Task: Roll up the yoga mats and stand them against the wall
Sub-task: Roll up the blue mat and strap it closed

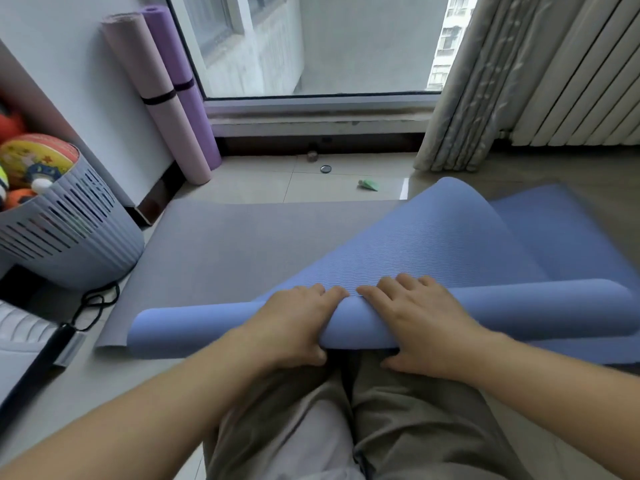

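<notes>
A blue yoga mat lies on the floor, its near end wound into a roll across my knees. The far part of the blue mat is folded up and over. My left hand grips the roll at its middle, fingers over the top, thumb under. My right hand grips it the same way just to the right. A grey mat lies flat under and left of the blue one. Two rolled mats, pink and purple, stand against the wall at the back left, each with a black strap.
A grey slatted basket of toys stands at the left. A black strap lies beside it. A small lid and a green paper scrap lie on the tiles by the window. Curtain and radiator at the back right.
</notes>
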